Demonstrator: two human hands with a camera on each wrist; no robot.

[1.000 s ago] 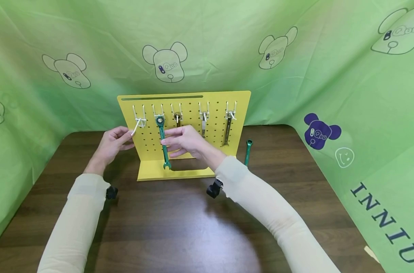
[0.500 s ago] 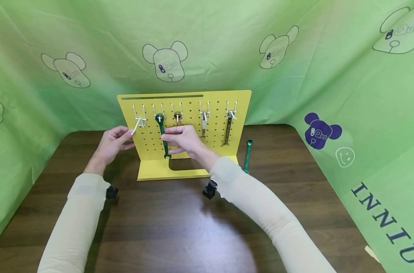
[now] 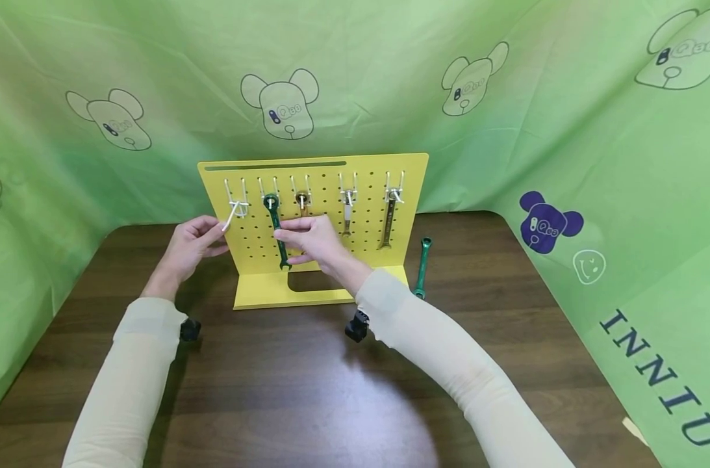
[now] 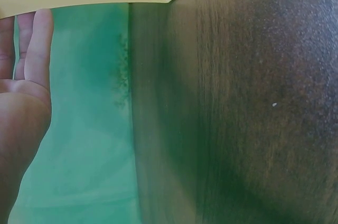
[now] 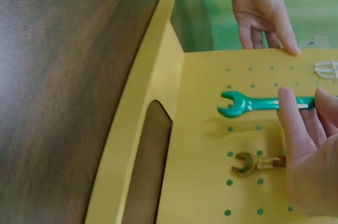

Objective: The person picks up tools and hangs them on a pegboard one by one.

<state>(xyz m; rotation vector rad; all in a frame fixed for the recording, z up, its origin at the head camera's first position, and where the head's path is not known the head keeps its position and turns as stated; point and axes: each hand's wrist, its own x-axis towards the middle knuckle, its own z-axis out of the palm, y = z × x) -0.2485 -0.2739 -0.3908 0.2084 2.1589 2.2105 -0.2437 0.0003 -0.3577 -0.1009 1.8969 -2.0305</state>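
My right hand (image 3: 319, 242) pinches a green combination wrench (image 3: 277, 229) between thumb and fingers. The wrench hangs upright in front of a yellow pegboard (image 3: 252, 265), its ring end around the second hook from the left. Seen from the right wrist, its open jaw end (image 5: 235, 104) stands off the board. My left hand (image 3: 190, 250) holds the pegboard's left edge, thumb at the front and fingers behind; the left wrist view shows those fingers (image 4: 39, 49) passing behind the board. By the left thumb is the tip of the leftmost white hook (image 3: 231, 215), which carries no wrench.
A bronze-coloured wrench (image 5: 264, 164) hangs on the third hook, partly hidden by my right hand. Two more wrenches, a silver one (image 3: 347, 218) and a dark one (image 3: 388, 224), hang to the right. Another green wrench (image 3: 423, 268) lies on the wooden table (image 3: 261, 383) beside the stand.
My right hand has raised the green wrench slightly and moved it toward the board, its ring now sitting further back on the hook. The left hand keeps its place.
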